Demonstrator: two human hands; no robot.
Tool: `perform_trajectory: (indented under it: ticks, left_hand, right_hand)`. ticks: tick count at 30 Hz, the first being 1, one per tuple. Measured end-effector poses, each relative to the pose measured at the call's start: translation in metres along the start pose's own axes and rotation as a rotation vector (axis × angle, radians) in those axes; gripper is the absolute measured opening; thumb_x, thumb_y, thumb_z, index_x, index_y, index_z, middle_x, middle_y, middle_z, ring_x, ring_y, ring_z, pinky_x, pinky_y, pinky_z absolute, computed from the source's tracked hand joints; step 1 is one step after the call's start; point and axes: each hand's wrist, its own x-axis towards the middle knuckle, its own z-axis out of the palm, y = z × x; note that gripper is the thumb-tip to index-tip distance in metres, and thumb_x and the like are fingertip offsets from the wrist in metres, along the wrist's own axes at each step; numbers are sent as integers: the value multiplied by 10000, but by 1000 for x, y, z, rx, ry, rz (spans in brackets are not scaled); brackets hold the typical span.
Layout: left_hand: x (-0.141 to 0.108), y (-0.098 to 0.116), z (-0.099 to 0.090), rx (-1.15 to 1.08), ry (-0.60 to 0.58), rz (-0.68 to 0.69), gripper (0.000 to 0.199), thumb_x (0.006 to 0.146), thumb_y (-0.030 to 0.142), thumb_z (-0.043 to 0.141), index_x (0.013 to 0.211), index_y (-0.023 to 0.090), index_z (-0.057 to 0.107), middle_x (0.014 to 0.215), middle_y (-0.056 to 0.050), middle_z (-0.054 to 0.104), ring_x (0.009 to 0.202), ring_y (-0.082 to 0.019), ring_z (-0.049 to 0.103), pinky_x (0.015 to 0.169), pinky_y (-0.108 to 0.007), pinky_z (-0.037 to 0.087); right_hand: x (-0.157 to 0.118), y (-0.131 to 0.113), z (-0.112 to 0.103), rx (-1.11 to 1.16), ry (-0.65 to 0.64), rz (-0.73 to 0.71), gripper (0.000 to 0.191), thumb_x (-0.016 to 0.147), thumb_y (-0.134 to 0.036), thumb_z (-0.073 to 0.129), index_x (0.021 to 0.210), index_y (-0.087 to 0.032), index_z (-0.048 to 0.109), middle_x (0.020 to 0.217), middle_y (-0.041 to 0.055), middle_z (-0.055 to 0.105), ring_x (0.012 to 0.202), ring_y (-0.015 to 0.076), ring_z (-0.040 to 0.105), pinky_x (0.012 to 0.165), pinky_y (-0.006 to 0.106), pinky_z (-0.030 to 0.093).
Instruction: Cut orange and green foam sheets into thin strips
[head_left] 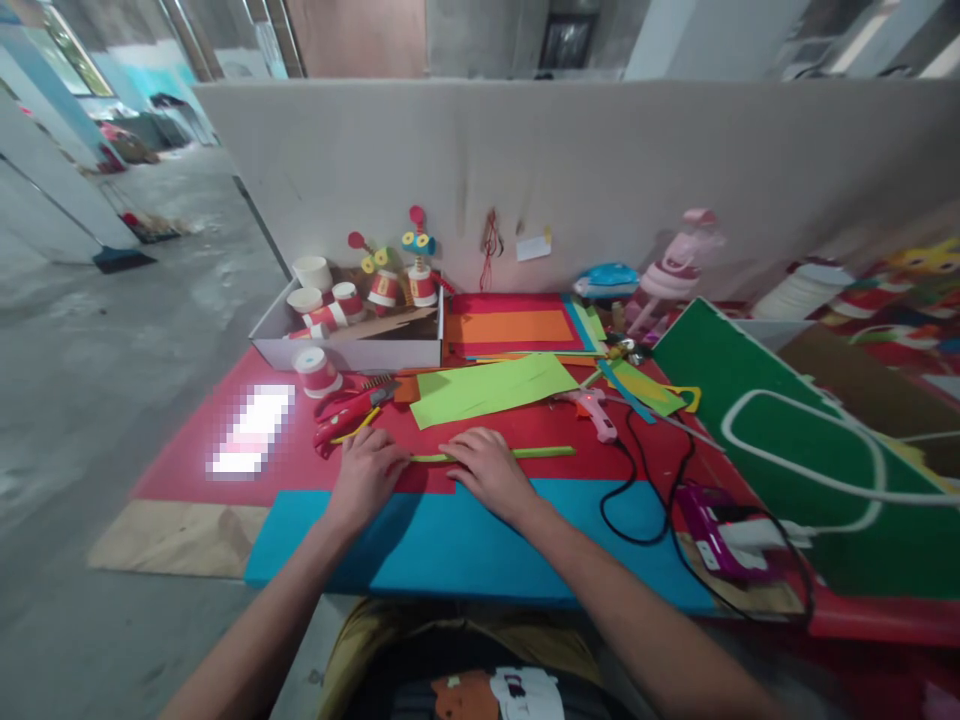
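Note:
A narrow green paper strip [544,452] lies crosswise on the red table covering, near the blue sheet. My left hand [369,468] pinches the strip's left end between thumb and fingertips. Farther right, my right hand [487,468] has its fingers bent over the strip's middle, pressing on it. Just behind the hands rests a wide light-green paper sheet [491,388]. Red-handled pliers [345,415] and a thin yellow strip [358,428] are beside my left hand. A pink glue gun [598,413] lies to the right of my right hand.
A white box [352,352] of paper cups and cup figures stands at the back left, with a cup [316,372] before it. Black cable [637,540] loops at right, near a purple power device [720,540] and a tilted green board [795,440]. A pink bottle [675,265] stands behind.

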Motion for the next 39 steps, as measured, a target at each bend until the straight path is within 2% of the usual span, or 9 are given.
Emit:
perform_trajectory:
  ticks: [3,5,11,16,20,23,27,32,39]
  left_hand:
    - [-2,1,6,-15,-5,75,252,966,278,505,864,228,730,913,-55,663,916,-227,532,846,-400,395]
    - [-4,0,9,-37,-13,98,253,973,269,490,883,220,722,905,-54,667,914,-221,531,863,-399,399]
    - [-6,-14,15,-87,-3,95,231,972,281,507,950,215,727,909,-50,680,896,-209,545,880,-394,403]
    - [-4,-19,13,-31,-21,153,257,980,320,499,1028,300,750,912,-40,667,901,-209,546,822,-375,369]
    - [-2,-18,10,8,-40,162,264,982,336,492,1064,326,743,911,-36,667,897,-214,537,819,-382,348]
    - [0,-19,10,-48,-62,122,240,968,341,522,958,296,757,930,-33,680,915,-217,545,857,-400,345]
    - [3,-22,13,-153,-91,-14,208,942,347,566,899,257,748,940,-35,689,935,-229,551,859,-407,362]
    - [6,-23,12,-228,-143,-73,202,910,362,595,856,226,733,924,-50,676,920,-229,551,865,-414,399]
    - [13,-14,9,-114,-175,-168,188,886,304,585,772,188,680,875,-70,672,925,-266,559,842,-444,404]
  right_hand:
    - [7,-4,3,-53,-26,-40,153,943,-260,614,1038,-197,715,1009,93,675,977,222,544,844,356,424]
    - [8,-3,8,-10,-6,-39,112,942,-235,614,959,-179,709,936,78,667,908,203,545,800,325,420]
    - [9,6,20,147,86,27,87,922,-215,645,927,-176,722,912,64,676,891,189,590,786,293,443]
    - [10,5,21,142,69,23,148,924,-284,648,995,-228,765,910,51,676,881,181,591,755,284,440]
    - [11,4,20,120,61,40,176,936,-322,630,1018,-265,776,907,47,674,879,179,589,752,285,434]
    - [13,3,17,153,34,95,151,922,-318,655,958,-250,785,897,45,688,868,177,603,747,279,432]
    - [17,1,7,192,-3,203,110,904,-277,682,885,-221,774,882,35,708,840,166,617,734,264,415]
    - [22,-4,0,156,-47,342,84,870,-266,716,809,-211,736,810,8,699,734,145,592,630,253,363]
    - [26,-10,-4,87,-74,412,167,887,-332,696,769,-214,694,788,-1,699,712,145,594,596,260,332]
